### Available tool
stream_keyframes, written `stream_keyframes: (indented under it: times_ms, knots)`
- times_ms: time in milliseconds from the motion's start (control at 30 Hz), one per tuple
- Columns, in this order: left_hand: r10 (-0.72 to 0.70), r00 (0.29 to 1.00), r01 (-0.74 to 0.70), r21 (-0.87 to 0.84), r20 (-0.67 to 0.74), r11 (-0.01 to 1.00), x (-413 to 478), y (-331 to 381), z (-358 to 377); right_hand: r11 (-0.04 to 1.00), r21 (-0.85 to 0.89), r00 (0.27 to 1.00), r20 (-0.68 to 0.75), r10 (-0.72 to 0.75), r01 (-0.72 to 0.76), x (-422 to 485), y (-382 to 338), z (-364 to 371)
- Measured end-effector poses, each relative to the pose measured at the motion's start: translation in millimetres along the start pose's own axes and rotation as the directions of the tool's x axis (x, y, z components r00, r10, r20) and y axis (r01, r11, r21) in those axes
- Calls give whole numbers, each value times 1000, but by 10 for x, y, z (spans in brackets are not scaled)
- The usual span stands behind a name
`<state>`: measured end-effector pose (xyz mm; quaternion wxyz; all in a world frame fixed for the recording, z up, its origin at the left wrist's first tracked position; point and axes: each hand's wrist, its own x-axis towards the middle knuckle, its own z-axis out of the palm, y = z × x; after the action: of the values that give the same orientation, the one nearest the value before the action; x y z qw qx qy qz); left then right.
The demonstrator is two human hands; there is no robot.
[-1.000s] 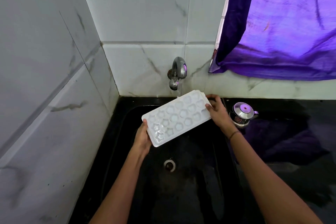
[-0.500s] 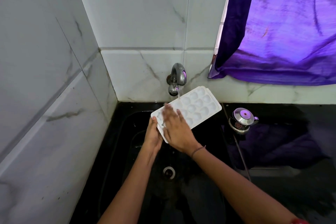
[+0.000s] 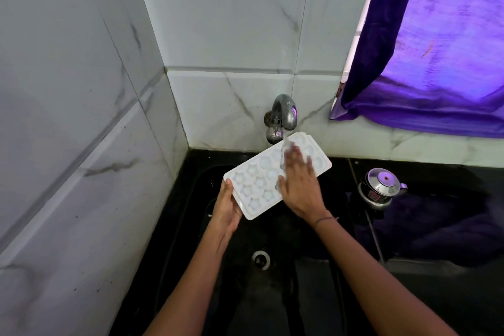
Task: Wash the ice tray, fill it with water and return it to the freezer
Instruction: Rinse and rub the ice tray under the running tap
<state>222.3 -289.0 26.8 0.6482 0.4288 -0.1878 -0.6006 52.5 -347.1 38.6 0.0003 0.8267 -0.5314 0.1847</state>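
A white ice tray (image 3: 256,184) with star and round cells is held tilted over the black sink (image 3: 191,199), under the chrome tap (image 3: 283,114). A thin stream of water falls from the tap onto the tray's far half. My left hand (image 3: 227,206) grips the tray's near left corner from below. My right hand (image 3: 298,183) lies flat on the tray's top, fingers spread and blurred, covering the middle cells.
A small steel pot (image 3: 380,189) stands on the black counter right of the sink. The drain (image 3: 261,260) sits in the sink floor. White marble tiles close off the left and back. A purple curtain (image 3: 436,49) hangs at upper right.
My right hand left the tray's far right edge, went to its near end, and has now slid along the top toward the tap. The left hand keeps its hold.
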Motion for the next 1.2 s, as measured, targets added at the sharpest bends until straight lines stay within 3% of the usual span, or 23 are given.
stream_keyframes:
  times_ms: [167, 267, 333, 400, 467, 533, 600, 667, 833, 933, 1033, 1100, 1200]
  knots:
    - [-32, 999, 32, 29, 16, 999, 25, 2, 55, 942, -54, 943, 39, -330, 332, -206, -677, 323]
    - [-58, 998, 59, 15, -29, 998, 49, 50, -64, 857, -90, 860, 104, -499, 508, -308, -567, 407]
    - [-24, 999, 25, 21, -47, 999, 46, 94, -186, 836, -131, 844, 157, -513, 533, -331, -305, 419]
    - [14, 997, -11, 40, -77, 999, 52, 147, -340, 909, -136, 912, 185, -366, 393, -305, -2, 403]
    - [32, 992, -27, 43, -119, 999, 22, 208, -469, 989, -85, 981, 160, -106, 121, -182, 243, 334]
    - [29, 990, -27, 20, -137, 999, -6, 240, -573, 992, 4, 986, 110, 123, -125, 70, 352, 208]
    - [38, 990, -38, 5, -139, 999, -1, 233, -639, 929, 246, 960, 114, 254, -275, 415, 296, 10]
    - [42, 989, -43, -4, -141, 999, -10, 242, -668, 849, 439, 956, 122, 268, -294, 723, 102, -236]
    - [4, 984, -5, -4, -175, 1000, -22, 115, -692, 784, 484, 915, 302, 268, -389, 1234, -129, -263]
    - [-6, 985, 2, -25, -173, 1000, -38, 75, -664, 781, 435, 888, 319, 332, -448, 1334, -68, -149]
    - [-24, 979, 22, -12, -202, 1000, -58, 52, -656, 701, 516, 870, 331, 367, -492, 1413, -52, -58]
    - [-41, 978, 42, 4, -205, 999, -64, 31, -669, 601, 574, 829, 427, 361, -557, 1475, -12, 30]
    - [-54, 978, 56, 6, -202, 998, -84, -25, -687, 326, 682, 755, 568, 328, -655, 1506, 76, 157]
